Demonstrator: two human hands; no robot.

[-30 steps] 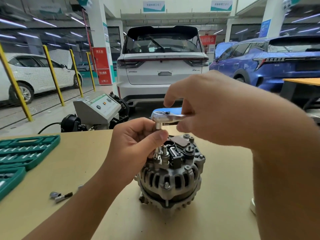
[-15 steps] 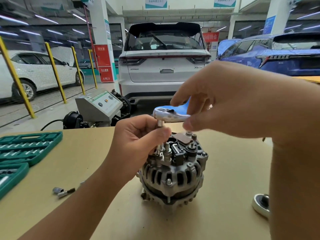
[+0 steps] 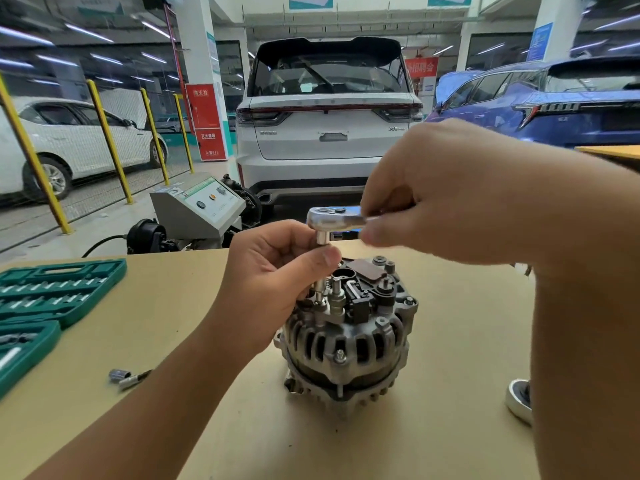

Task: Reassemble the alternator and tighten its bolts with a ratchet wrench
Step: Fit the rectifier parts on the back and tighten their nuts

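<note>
On the table: a grey cast-metal alternator (image 3: 346,337) stands on its pulley end at mid-table on the tan wooden table (image 3: 450,341), rear cover off and its terminals and bolts exposed.
Tool: a chrome ratchet wrench (image 3: 334,219) sits level above the unit's left rear edge, with a slim steel extension and socket (image 3: 321,292) dropping straight down onto a fastener.
Left hand: the left hand (image 3: 277,271) curls its fingers and thumb round the extension just under the ratchet head, steadying it upright.
Right hand: the right hand (image 3: 460,195) pinches the wrench handle close to the head; most of the handle is hidden behind the hand.
Risk, slip: if the extension tilts during a swing, the socket would likely ride off the bolt and round its corners.
Risk, tipping: the alternator is unclamped, so a hard pull could twist or topple it.
Risk, threads: a bolt started crooked may cross-thread under ratchet force.
Nearby: an open green plastic socket case (image 3: 52,292) lies at the table's left edge; a loose small steel socket and bit (image 3: 124,376) lie near the left forearm, where a sweep could knock them away.
</note>
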